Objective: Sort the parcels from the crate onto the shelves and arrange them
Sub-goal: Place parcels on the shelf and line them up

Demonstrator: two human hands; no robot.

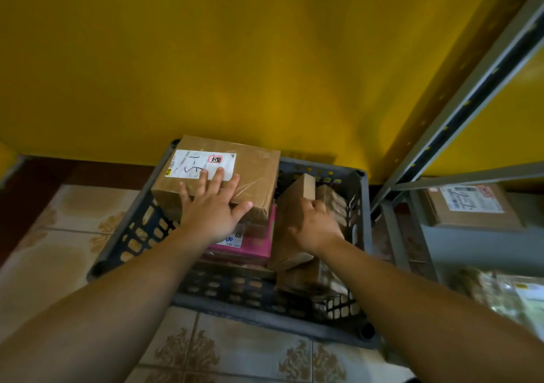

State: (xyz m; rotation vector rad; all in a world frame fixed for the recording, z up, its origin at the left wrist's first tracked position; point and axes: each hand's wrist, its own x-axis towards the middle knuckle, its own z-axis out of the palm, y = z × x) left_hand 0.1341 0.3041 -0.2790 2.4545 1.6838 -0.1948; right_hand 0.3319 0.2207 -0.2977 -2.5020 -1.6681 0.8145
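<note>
Parcels: most are in the crate (pixel 265 321), so the sort looks early. At least five are inside and only one is clearly on the shelves.

Far left in the crate, top of the pile: a large brown box (pixel 256 170) w/ a white label (pixel 191 163) marked by hand. The left hand (pixel 210 212) lies flat on its lid, fingers straight and spread, thumb out to the right at the box's near edge. It is pressing or steadying, not gripping.

Beneath that box, a pink parcel (pixel 253 244) pokes out toward the near side. Its label is partly hidden.

Right of centre, a narrow brown box (pixel 290 206) stands tilted on end. The right hand (pixel 316 226) grips it, fingers curled over its right side. This one seems next to come out. It looks light and rigid, prob. easy w/ one hand.

Further right, against the crate wall, more brown taped parcels (pixel 334 198), and another brown parcel (pixel 312 279) lies low under the tilted box. Exact count hard to tell.

The crate is grey slotted plastic and sits on a patterned tile floor (pixel 59 235) by a yellow wall (pixel 235 59).

Right of the crate, a grey metal shelf unit (pixel 459 244). One shelf carries a brown labelled parcel (pixel 474 215), lying flat. The lower shelf holds wrapped items (pixel 500 291), too blurred to name.

Left to do: empty the crate, then tidy the shelves.
</note>
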